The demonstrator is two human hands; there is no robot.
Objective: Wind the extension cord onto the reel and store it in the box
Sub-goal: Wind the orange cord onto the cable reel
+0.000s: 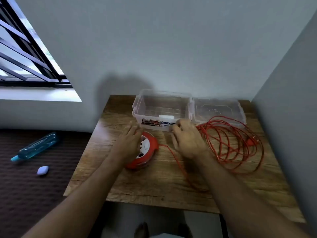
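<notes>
A round red reel [148,148] with a white socket face lies flat on the wooden table [154,184]. My left hand [129,145] hovers over its left half, fingers spread, blurred; I cannot tell if it touches. From the reel a red cord [178,162] runs right into a loose tangle of red loops [235,145]. My right hand [187,139] is between the reel and the tangle, fingers loosely curled, holding nothing that I can make out. A clear plastic box [162,109] stands open just behind both hands.
The box's clear lid [219,109] lies flat to the right of the box, partly under the cord loops. Walls close off the table's back and right side. Left of the table, on a dark surface, lie a blue bottle [36,146] and a small white case [43,170].
</notes>
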